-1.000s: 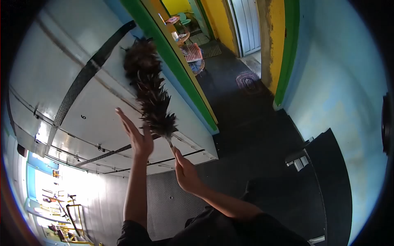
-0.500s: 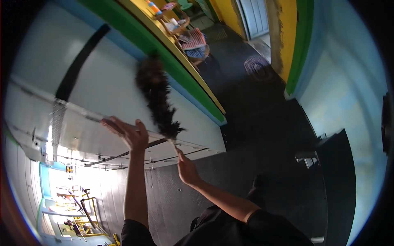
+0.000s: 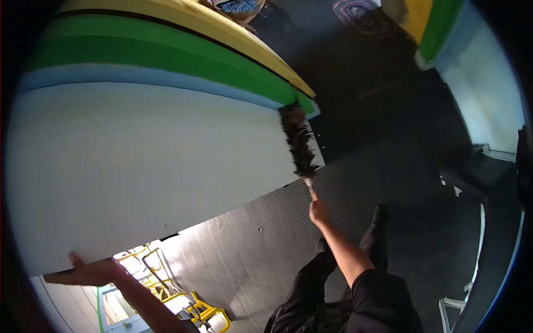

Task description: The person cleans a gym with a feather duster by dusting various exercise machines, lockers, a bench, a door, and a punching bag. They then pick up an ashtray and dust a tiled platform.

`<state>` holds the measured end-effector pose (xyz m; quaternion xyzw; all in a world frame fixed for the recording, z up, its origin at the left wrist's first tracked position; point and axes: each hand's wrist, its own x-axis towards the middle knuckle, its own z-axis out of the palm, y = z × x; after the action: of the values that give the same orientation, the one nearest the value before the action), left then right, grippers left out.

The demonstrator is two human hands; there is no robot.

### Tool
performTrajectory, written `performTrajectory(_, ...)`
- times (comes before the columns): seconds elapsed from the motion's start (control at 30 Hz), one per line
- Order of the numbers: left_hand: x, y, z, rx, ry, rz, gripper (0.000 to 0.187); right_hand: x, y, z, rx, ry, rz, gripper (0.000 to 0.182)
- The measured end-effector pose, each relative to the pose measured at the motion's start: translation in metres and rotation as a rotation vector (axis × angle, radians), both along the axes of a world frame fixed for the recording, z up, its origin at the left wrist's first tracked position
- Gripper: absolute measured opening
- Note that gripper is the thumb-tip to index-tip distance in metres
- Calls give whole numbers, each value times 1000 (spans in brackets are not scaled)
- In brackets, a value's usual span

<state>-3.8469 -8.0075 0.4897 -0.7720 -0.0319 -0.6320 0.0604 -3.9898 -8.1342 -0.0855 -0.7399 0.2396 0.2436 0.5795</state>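
My right hand (image 3: 318, 213) is wrapped round the light handle of a dark feather duster (image 3: 300, 139). The duster's feathers lie against the far right end of a large pale grey panel (image 3: 150, 161), by the green band of the wall. At the lower left, my left hand (image 3: 86, 272) is at the panel's near edge, its fingers stretched out and the thumb raised, with nothing held in it.
A green, blue and yellow wall (image 3: 166, 53) runs behind the panel. Black furniture (image 3: 472, 172) stands at the right. Yellow-framed equipment (image 3: 208, 313) is at the lower left. A round patterned mat (image 3: 358, 14) lies on the dark floor (image 3: 383, 127).
The view has swung, and the panel's broad face now fills the left side. The duster has moved right to the panel's end. My left hand has moved down and left, away from my right.
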Motion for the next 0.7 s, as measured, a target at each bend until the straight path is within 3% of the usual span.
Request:
performTrajectory(0.03,-1,-17,-4,-111,0,-146,43,12,-6,-24,-21,81,12,45)
performTrajectory(0.1,-8,2,-2,552,3,237,44,21,4,-111,-112,51,33,43)
performTrajectory(0.17,-7,23,-3,646,-16,290,45,18,28,-206,-8,151,35,47)
performTrajectory(0.2,-6,26,-3,716,-30,325,46,23,23,-194,65,307,-59,48)
performTrajectory(0.23,-7,23,-4,714,-45,334,46,30,12,-177,132,456,-154,48)
performTrajectory(0.27,-9,12,-4,498,-17,157,50,15,35,-232,36,332,-156,46)
performTrajectory(0.3,-9,8,-1,275,0,-22,54,14,45,-228,-17,218,-229,45)
performTrajectory(0.33,-10,27,3,307,-18,25,64,37,8,-116,176,376,-189,43)
performTrajectory(0.37,-12,11,-3,254,4,-18,70,49,-8,-45,154,335,-161,41)
performTrajectory(0.4,-14,17,-2,342,-31,9,78,34,13,-53,29,134,-189,38)
performTrajectory(0.43,-11,21,-7,303,-17,53,89,32,9,2,22,80,-151,37)
performTrajectory(0.47,-11,24,-6,494,61,149,92,33,5,62,25,88,-70,37)
performTrajectory(0.5,-13,18,-11,305,107,-14,93,25,5,110,45,71,22,44)
performTrajectory(0.57,-13,3,-17,3,190,-357,91,-16,34,149,-48,-290,21,46)
performTrajectory(0.6,-11,-10,-17,116,227,-404,87,-33,45,152,-58,-442,-39,47)
performTrajectory(0.67,-10,-8,-26,100,224,-508,85,-48,26,247,222,-502,-68,49)
performTrajectory(0.7,-13,-14,-25,187,237,-491,85,-54,16,284,190,-540,-63,49)
